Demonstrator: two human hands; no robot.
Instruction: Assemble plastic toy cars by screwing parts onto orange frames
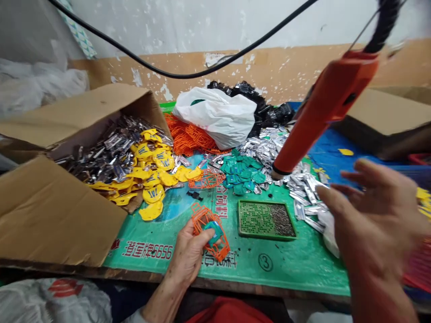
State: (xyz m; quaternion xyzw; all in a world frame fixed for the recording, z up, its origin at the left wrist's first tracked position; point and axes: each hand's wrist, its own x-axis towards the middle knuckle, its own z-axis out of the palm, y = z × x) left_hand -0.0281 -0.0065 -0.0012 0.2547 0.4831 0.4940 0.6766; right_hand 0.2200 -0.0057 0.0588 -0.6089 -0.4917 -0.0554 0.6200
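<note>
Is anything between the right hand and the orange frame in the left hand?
The green tray sits on the table between the right hand and the orange frame, with silver pieces nearer the right hand. Both lie low, and the right hand looks raised, so they probably leave the way over open.

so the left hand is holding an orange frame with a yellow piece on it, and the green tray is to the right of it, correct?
Not quite: the piece is green, not yellow, as the head view shows. The left hand does hold the orange frame, with the green tray to its right.
</note>
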